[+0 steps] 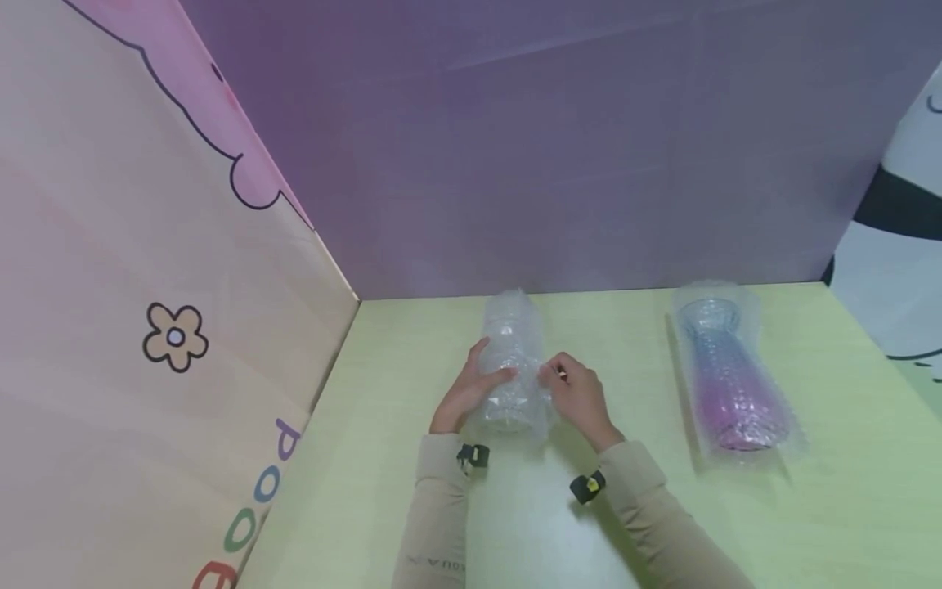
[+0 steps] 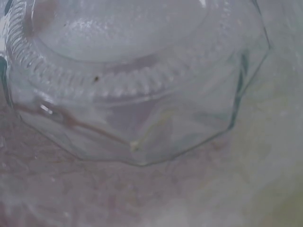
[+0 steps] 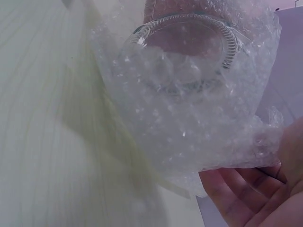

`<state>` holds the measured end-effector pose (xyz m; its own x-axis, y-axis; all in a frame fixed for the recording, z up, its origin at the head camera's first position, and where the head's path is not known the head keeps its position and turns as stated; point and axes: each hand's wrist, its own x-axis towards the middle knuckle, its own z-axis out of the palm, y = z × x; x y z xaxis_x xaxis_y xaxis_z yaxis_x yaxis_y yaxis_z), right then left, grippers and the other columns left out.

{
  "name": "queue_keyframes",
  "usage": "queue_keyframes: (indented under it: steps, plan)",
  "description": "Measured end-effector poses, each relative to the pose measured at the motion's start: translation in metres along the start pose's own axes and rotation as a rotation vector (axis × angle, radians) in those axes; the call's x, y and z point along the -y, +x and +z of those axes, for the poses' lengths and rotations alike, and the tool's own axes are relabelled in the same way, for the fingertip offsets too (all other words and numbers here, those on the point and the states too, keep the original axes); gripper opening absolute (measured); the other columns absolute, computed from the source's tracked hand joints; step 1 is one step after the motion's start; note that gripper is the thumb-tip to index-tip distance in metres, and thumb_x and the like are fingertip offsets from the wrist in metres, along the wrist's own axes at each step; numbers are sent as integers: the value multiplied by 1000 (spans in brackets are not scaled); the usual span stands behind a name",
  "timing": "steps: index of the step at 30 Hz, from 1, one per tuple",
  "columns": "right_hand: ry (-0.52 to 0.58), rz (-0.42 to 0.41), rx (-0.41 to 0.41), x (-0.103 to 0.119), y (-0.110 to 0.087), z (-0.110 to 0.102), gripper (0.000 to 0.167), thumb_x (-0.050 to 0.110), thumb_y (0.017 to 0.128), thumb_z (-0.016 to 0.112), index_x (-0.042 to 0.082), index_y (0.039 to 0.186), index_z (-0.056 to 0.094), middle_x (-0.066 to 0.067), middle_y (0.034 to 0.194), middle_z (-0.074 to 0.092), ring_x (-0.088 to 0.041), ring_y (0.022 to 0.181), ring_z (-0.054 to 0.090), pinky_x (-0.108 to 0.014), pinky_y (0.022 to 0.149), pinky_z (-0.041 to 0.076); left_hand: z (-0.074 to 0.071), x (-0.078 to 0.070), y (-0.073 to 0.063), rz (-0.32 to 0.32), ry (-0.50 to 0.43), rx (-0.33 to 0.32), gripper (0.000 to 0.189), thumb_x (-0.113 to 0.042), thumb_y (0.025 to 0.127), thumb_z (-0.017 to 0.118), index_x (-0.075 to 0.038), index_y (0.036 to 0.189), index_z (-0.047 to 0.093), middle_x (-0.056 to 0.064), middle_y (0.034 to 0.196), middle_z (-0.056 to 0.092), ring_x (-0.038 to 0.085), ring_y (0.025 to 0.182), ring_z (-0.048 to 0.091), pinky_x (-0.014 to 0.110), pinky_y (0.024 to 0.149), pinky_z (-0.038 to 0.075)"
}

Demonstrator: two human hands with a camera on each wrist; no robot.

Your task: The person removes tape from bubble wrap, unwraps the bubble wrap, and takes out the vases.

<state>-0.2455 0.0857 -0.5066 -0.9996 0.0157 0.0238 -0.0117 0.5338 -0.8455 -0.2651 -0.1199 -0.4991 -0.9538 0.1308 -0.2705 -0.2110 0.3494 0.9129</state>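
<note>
A clear glass vase (image 1: 508,409) lies in bubble wrap (image 1: 511,327) on the table, its base towards me. My left hand (image 1: 469,391) holds the wrapped vase from its left side, thumb across the top. On the other side, my right hand (image 1: 580,397) pinches the loose edge of the wrap between thumb and fingers. The right wrist view shows those fingers (image 3: 241,191) under the wrap's edge, with the ribbed ring of the glass base (image 3: 189,21) beside the wrap. Close up in the left wrist view is the faceted glass base (image 2: 128,113); the left hand's grip is hidden there.
To the right, a second vase (image 1: 736,393), blue fading to pink, lies in its own bubble wrap on the pale table (image 1: 353,507). A purple panel (image 1: 552,164) stands along the back edge, and a printed panel (image 1: 221,433) borders the left.
</note>
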Motion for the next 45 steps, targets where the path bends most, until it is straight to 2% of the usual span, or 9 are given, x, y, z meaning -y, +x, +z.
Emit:
queue_keyframes:
  steps: [9,20,30,37,41,45]
  plan:
    - [43,21,32,-4,2,-1,22,35,103,55,15,98,65,-8,110,75,-24,87,64,-28,66,49,-1,2,0,11,-8,0,95,-51,87,74,-36,163,18,14,170,24,45,151,31,70,121,25]
    - [88,13,26,-6,3,-2,24,33,104,55,12,100,65,-11,114,76,-27,96,68,-28,71,50,-1,3,-1,26,-30,5,94,-50,87,75,-37,162,20,14,169,26,44,150,33,71,120,26]
    - [161,101,-8,-23,1,6,24,27,106,51,6,99,61,-13,109,74,-26,94,65,-27,71,48,-3,8,-2,28,-71,-10,93,-50,87,75,-33,162,22,11,172,20,40,156,22,68,124,18]
    - [253,110,-34,-25,-2,7,26,27,106,52,4,101,63,-15,108,76,-26,94,69,-27,72,52,-3,7,-3,39,-76,-7,92,-50,88,74,-33,162,22,11,172,18,40,157,20,68,125,16]
    - [291,123,-43,-26,-3,6,24,25,106,51,4,105,63,-16,111,75,-21,94,72,-25,75,56,-3,8,-4,57,-85,2,91,-50,89,73,-32,162,22,11,172,17,39,157,18,68,125,15]
    - [377,147,-58,-26,-4,5,23,20,107,48,1,109,60,-21,118,72,-15,91,74,-25,76,61,-3,9,-3,57,-90,3,90,-49,90,72,-32,162,22,11,172,17,39,158,17,67,125,15]
